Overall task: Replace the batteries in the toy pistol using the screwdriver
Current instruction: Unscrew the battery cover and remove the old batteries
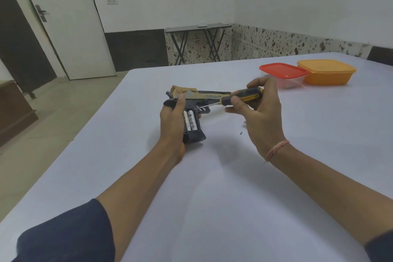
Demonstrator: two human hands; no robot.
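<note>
Over table (234, 176): left hand (172, 121) round pistol (192, 94), right hand (263, 117) round screwdriver (244, 95).

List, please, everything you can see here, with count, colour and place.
pistol: one, gold and black, held above the table
batteries: two, silver, in the pistol's open grip
screwdriver: one, black and yellow, tip at the pistol
small part: one, dark, on the table, perhaps a screw
red-lidded box: one, clear, far right
orange box: one, beside it
table: one, white, under everything
folding table: one, dark, by the far wall
door: one, white, far left
left hand: one, grips the pistol
right hand: one, holds the screwdriver
</note>
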